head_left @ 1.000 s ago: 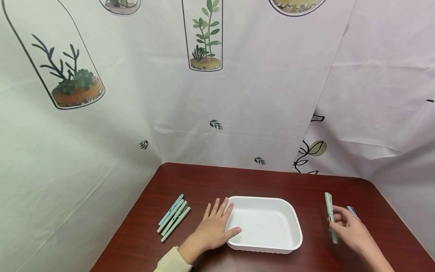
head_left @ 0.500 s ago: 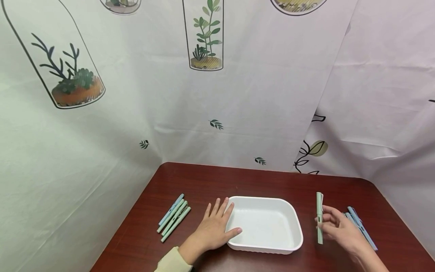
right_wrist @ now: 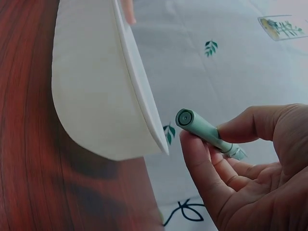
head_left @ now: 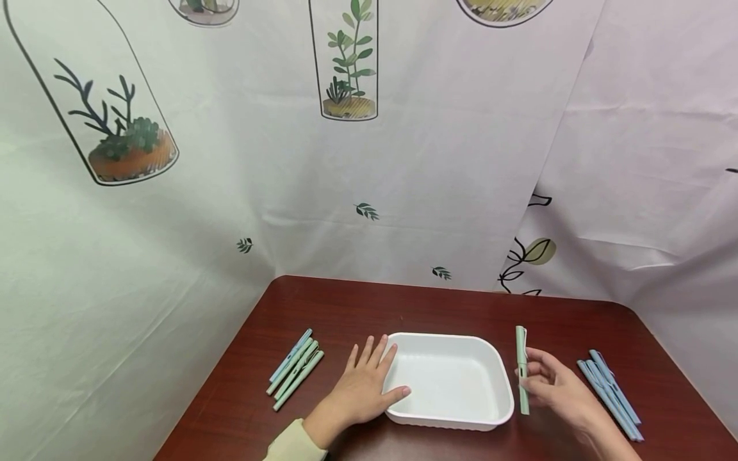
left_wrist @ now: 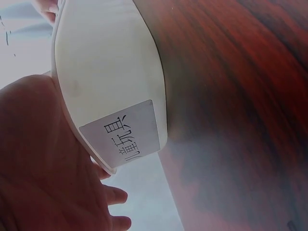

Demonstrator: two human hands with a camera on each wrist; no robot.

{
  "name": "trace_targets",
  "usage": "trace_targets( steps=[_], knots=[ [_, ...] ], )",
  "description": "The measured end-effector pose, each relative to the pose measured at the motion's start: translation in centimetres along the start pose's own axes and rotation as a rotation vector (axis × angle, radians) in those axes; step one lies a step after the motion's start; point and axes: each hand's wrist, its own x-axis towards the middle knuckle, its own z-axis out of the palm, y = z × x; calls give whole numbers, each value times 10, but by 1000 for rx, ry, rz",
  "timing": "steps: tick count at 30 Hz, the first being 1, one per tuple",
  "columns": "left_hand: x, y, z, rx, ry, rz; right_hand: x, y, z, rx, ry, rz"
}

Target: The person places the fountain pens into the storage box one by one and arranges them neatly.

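Between thumb and fingers my right hand [head_left: 556, 387] pinches a pale green pen [head_left: 522, 371], just off the right side of a white tray [head_left: 450, 378]. In the right wrist view the round end of the pen [right_wrist: 202, 126] points towards the tray wall [right_wrist: 91, 86]. My left hand [head_left: 363, 387] rests with spread, straight fingers on the tray's left rim, its thumb over the inside. Nothing lies in the tray. On its outer wall, a label with printed characters [left_wrist: 122, 134] shows in the left wrist view.
Left of the tray, several green and blue pens [head_left: 295, 370] lie side by side on the dark red table [head_left: 346, 301]. Blue pens [head_left: 611, 396] lie to the right, beyond my right hand. A printed white cloth [head_left: 403, 192] hangs behind the table.
My right hand has moved left towards the tray with the green pen, uncovering the blue pens at the right. The left hand and the tray have stayed put.
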Motion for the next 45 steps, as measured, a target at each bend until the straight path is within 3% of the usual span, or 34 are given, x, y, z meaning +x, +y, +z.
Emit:
trace_targets(
  steps=[11, 27, 45],
  knots=[
    [0, -1, 0, 3, -2, 2, 6, -5, 17, 28, -30, 27],
    [1, 0, 0, 14, 4, 3, 16, -13, 40, -16, -5, 73],
    [1, -1, 3, 21, 2, 5, 26, -16, 70, 16, -16, 60]
  ],
)
